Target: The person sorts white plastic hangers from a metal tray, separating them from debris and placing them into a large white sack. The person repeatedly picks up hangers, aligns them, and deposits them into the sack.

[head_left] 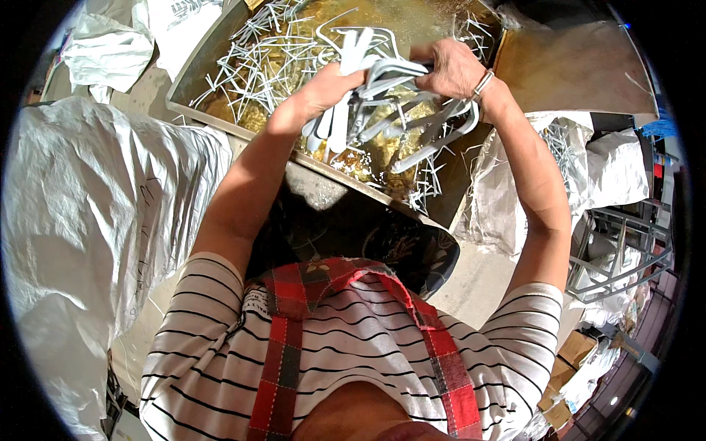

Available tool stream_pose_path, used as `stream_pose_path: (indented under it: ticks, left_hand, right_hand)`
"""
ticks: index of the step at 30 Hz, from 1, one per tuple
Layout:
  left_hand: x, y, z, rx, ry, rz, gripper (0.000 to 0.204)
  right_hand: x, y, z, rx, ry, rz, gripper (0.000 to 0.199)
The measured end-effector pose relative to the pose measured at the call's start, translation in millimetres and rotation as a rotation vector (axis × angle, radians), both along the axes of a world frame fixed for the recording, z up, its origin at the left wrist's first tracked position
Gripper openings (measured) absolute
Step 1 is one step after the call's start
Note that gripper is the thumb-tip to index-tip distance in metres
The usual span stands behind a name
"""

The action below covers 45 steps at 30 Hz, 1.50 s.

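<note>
Holding a bundle of pale bent strips [397,72] over the metal tray [353,178], you have both hands on it. Your left hand [331,90] is closed around several flat lengths, which stick out above and below the fist. Your right hand [450,70] is clamped on the curved ends at the other side; its thumb area is blurred, and the fingertips are partly lost among the strips.

Dark handwriting runs down the large white sack [110,213] on your left, bent by the folds. Dark print shows on the white bag [187,29] beyond it, cut off by the upper edge. Small lettering on your striped shirt [360,316] is partly covered by the strap of your red checked apron [278,367].

Thin loose strips [254,70] lie tangled along the tray's left part. Its far edge is cropped, and you can't tell from the yellowish gleam whether the bottom is wet. The brown sheet [573,70] covers whatever is beneath it at the right. Your right forearm partly hides the open white bag [494,191]. Farther right, the metal frame [625,253] and cardboard boxes [575,351] bend toward the dark rim, their details hard to make out.
</note>
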State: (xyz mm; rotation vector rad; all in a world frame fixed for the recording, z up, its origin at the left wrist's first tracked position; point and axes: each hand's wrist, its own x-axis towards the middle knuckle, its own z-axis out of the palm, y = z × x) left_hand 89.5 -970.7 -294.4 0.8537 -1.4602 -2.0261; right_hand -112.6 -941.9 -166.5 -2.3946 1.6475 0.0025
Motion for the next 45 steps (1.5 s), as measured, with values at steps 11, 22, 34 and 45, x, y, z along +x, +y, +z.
stream_pose_path:
  ticks: [11, 22, 34, 45]
  left_hand:
    - [12.2, 12.7, 28.7, 0.021, 0.144, -0.101, 0.044]
    - [-7.3, 22.5, 27.2, 0.163, 0.31, -0.065, 0.037]
    - [67.3, -53.1, -7.5, 0.431, 0.391, 0.568, 0.029]
    - [65.5, -54.4, -16.5, 0.201, 0.275, 0.63, 0.018]
  right_hand:
    - [2.0, -6.8, -12.9, -0.071, -0.018, 0.149, 0.067]
    - [37.8, 4.1, -10.3, -0.032, 0.109, 0.241, 0.072]
    - [-78.8, -10.8, -221.5, 0.173, 0.065, -0.306, 0.049]
    - [-65.2, 23.4, -252.3, 0.13, 0.331, -0.454, 0.019]
